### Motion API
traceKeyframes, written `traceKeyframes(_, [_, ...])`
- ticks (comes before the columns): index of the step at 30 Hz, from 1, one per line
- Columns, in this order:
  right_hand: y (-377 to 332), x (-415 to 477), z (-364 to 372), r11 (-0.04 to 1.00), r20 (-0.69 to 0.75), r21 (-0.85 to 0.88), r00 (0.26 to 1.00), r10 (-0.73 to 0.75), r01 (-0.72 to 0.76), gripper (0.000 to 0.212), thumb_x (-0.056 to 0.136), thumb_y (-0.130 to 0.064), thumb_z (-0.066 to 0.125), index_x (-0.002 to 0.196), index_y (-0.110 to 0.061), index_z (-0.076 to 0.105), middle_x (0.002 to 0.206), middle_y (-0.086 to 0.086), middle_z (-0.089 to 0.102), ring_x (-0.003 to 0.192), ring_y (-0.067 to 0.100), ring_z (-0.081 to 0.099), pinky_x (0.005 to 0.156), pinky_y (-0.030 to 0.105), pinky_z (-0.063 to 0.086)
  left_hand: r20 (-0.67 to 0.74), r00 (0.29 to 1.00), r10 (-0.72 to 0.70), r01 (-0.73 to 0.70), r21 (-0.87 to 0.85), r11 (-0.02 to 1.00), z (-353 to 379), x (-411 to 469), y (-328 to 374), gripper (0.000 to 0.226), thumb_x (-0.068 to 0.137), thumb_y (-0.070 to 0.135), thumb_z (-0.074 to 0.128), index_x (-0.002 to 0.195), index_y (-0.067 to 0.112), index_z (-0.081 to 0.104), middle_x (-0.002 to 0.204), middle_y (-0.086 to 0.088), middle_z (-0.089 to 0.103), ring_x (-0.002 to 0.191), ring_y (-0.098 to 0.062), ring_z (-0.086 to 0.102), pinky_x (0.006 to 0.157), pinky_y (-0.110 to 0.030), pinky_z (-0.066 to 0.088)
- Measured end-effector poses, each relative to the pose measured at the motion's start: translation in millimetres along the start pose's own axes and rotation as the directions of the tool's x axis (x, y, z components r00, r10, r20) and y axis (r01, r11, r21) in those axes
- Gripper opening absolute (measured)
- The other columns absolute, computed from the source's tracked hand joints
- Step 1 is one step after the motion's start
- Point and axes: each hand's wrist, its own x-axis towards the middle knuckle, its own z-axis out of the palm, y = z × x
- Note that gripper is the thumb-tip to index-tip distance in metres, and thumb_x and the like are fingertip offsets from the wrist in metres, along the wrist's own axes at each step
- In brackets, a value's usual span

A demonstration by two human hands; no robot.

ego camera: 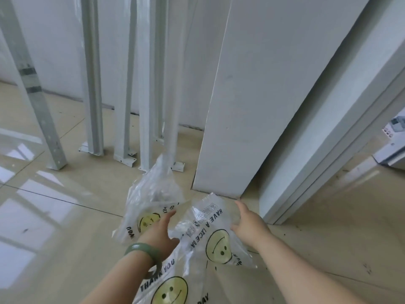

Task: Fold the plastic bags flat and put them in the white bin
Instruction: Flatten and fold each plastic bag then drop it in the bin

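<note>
Three clear plastic bags with yellow smiley faces and black print lie crumpled on the tiled floor. The far bag rises in a loose peak. My left hand, with a green bangle on the wrist, reaches over its lower edge with fingers apart. The middle bag lies between my hands. My right hand hovers open at this bag's right edge, fingers spread, holding nothing. The near bag reads "THANK YOU" and lies under my left forearm. No white bin is in view.
A tall white panel leans against the wall just beyond the bags. Several white metal posts stand on the floor to the left. A white door frame runs along the right. A white appliance sits at far right.
</note>
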Motion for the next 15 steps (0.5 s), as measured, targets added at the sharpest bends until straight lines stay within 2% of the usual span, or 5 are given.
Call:
traceKeyframes(3, [9,10,22,0.989,-0.015,0.105,0.994,0.104,-0.102,0.078,0.088,-0.037,0.061,0.149,-0.018,0.016,0.138,0.007,0.049,0.124,0.024,0.048,0.097,0.029,0.041,-0.006,1.0,-0.011,0.011,-0.006,1.0,16,26,3,0.074,0.092,0.029,0.055,0.149,0.031,0.008,0.151,-0.001,0.031,0.107,-0.017,0.058,0.074,-0.021,0.049])
traceKeyframes(6, [14,19,39,0.978,-0.028,0.134,0.986,0.164,-0.159,0.069,0.079,-0.051,0.066,0.136,-0.02,0.042,0.132,0.001,0.055,0.12,0.021,0.052,0.095,0.028,0.044,-0.029,0.999,-0.037,0.037,0.001,0.999,29,49,2,0.075,0.092,0.029,0.055,0.15,0.028,0.008,0.151,-0.004,0.031,0.106,-0.021,0.058,0.082,-0.027,0.052])
traceKeyframes(8, [17,22,49,0.974,-0.043,0.094,0.977,0.208,-0.204,0.06,0.076,-0.058,0.065,0.123,-0.023,0.055,0.123,-0.001,0.062,0.115,0.021,0.056,0.091,0.027,0.048,-0.011,0.998,-0.066,0.066,-0.026,0.997,39,65,0,0.08,0.09,0.025,0.058,0.15,0.026,0.005,0.15,-0.007,0.031,0.121,-0.025,0.05,0.099,-0.036,0.046])
traceKeyframes(13, [27,29,68,0.972,0.012,0.094,0.977,0.213,-0.213,0.057,0.082,-0.046,0.066,0.13,-0.018,0.054,0.131,0.001,0.057,0.119,0.02,0.054,0.092,0.025,0.044,0.031,0.993,-0.11,0.112,-0.077,0.991,58,94,-1,0.09,0.085,0.007,0.058,0.15,0.025,-0.001,0.15,-0.011,0.029,0.133,-0.031,0.035,0.109,-0.043,0.034])
traceKeyframes(15, [30,30,75,0.971,-0.013,0.148,0.982,0.19,-0.186,0.039,0.086,-0.035,0.064,0.123,-0.024,0.058,0.126,-0.003,0.059,0.112,0.018,0.057,0.088,0.024,0.045,0.042,0.992,-0.123,0.127,-0.124,0.984,63,98,1,0.095,0.082,-0.001,0.057,0.15,0.028,-0.002,0.152,-0.009,0.024,0.133,-0.028,0.034,0.107,-0.04,0.036])
